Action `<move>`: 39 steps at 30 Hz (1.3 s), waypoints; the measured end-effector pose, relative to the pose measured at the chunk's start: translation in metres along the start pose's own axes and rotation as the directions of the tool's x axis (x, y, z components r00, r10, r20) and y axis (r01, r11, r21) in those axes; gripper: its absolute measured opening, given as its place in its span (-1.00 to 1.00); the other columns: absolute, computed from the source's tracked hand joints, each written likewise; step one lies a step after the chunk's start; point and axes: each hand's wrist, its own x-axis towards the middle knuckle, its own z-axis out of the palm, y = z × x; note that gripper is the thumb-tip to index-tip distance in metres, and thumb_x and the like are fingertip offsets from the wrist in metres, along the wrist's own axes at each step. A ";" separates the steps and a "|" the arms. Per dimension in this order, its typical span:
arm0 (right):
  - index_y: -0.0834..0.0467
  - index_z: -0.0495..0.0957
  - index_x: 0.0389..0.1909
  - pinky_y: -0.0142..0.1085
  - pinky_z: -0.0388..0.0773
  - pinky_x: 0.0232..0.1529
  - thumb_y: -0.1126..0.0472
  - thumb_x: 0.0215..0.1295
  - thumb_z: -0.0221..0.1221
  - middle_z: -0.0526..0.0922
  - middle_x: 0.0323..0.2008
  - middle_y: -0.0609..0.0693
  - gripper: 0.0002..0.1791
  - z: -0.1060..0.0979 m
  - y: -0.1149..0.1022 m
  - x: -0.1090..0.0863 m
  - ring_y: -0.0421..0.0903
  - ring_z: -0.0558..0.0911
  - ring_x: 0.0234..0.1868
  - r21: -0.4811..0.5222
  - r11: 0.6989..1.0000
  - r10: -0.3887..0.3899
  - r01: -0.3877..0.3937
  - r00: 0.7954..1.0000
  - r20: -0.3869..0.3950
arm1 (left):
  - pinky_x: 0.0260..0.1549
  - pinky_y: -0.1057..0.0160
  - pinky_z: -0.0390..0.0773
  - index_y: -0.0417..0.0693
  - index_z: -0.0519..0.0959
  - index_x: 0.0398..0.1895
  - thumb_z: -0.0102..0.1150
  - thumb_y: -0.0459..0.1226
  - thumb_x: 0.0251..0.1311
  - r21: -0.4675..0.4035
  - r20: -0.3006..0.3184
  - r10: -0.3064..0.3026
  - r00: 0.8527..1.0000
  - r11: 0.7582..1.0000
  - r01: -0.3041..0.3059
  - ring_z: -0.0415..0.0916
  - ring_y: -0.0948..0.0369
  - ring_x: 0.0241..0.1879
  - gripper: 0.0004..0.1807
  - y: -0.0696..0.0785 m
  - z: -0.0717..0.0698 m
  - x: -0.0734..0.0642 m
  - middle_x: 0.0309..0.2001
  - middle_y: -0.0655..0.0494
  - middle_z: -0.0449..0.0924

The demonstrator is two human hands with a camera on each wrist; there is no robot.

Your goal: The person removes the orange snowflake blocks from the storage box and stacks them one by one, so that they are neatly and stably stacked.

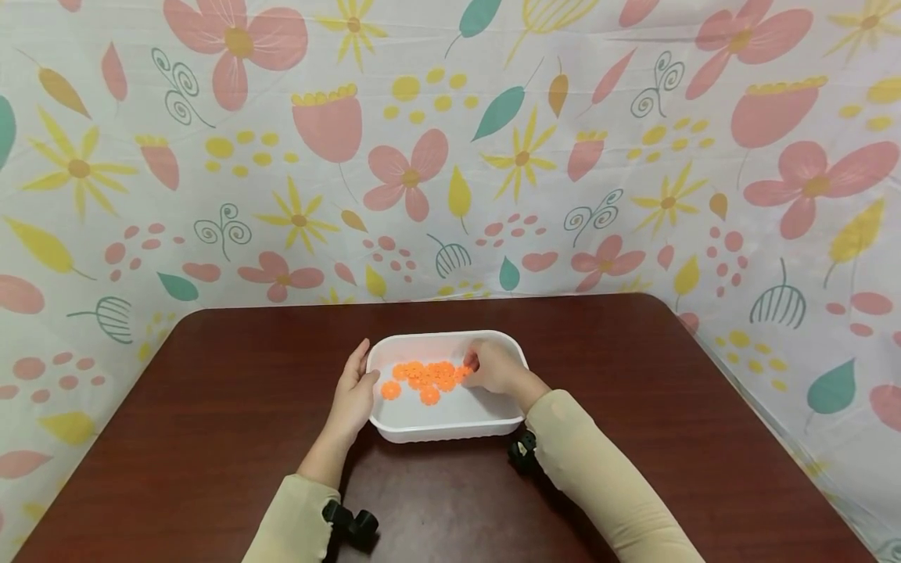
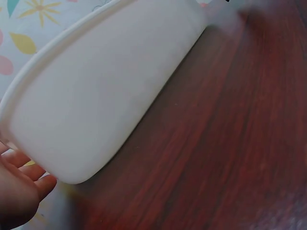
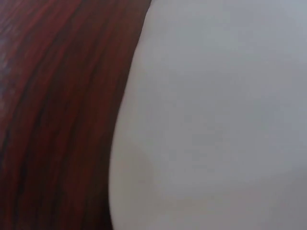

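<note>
A white plastic basin (image 1: 450, 432) with rounded corners sits on the table, with several orange flower-shaped slices (image 1: 429, 395), like cut carrot, bunched in it. My left hand (image 1: 353, 395) holds the basin's left end, thumb at the rim and fingers along the outside. Part of that hand (image 2: 21, 189) shows in the left wrist view against the basin's wall (image 2: 96, 91). Reaching over the right rim, my right hand (image 1: 496, 367) pinches an orange slice at the right side of the bunch. The right wrist view has only the basin's outer wall (image 3: 206, 115), without the hand.
The dark reddish-brown wooden table (image 1: 232, 422) extends around the basin. Behind it hangs a white cloth with a floral print (image 1: 422, 258). Black devices (image 1: 352, 525) are strapped at both wrists, below the beige sleeves (image 1: 598, 469).
</note>
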 end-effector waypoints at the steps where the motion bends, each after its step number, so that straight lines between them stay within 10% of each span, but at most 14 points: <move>1: 0.18 0.48 -0.40 -0.38 0.41 -0.35 0.32 -0.02 0.37 0.50 -0.48 -0.03 -0.76 0.000 0.000 0.000 -0.15 0.44 -0.43 0.017 1.000 0.011 -0.011 1.000 0.002 | 0.39 -0.02 0.02 -0.15 0.02 0.46 -0.24 -0.43 0.34 -0.001 -0.005 -0.003 1.000 1.000 0.003 -0.04 0.00 0.45 -0.39 0.000 0.000 0.000 0.47 -0.15 0.01; 8: 0.20 0.50 -0.38 -0.39 0.44 -0.60 0.40 0.05 0.25 0.53 -0.52 0.01 -0.86 -0.004 -0.002 -0.001 -0.16 0.45 -0.65 0.122 0.992 0.047 -0.045 0.999 -0.011 | 0.41 -0.01 0.00 -0.18 0.16 0.41 -0.20 -0.40 0.35 0.024 -0.038 -0.011 0.999 1.000 0.012 -0.04 0.02 0.46 -0.46 -0.001 0.000 -0.001 0.45 -0.11 0.08; 39: 0.25 0.55 -0.19 -0.16 0.66 -0.37 0.31 0.18 0.22 0.65 -0.42 0.11 -0.82 -0.024 -0.006 -0.018 -0.01 0.68 -0.42 0.381 0.924 0.079 -0.033 0.991 -0.105 | 0.38 -0.02 0.08 -0.09 0.21 0.40 -0.18 -0.33 0.37 0.057 -0.037 -0.031 0.999 0.998 0.033 0.05 0.02 0.43 -0.48 -0.001 -0.002 -0.003 0.43 -0.08 0.14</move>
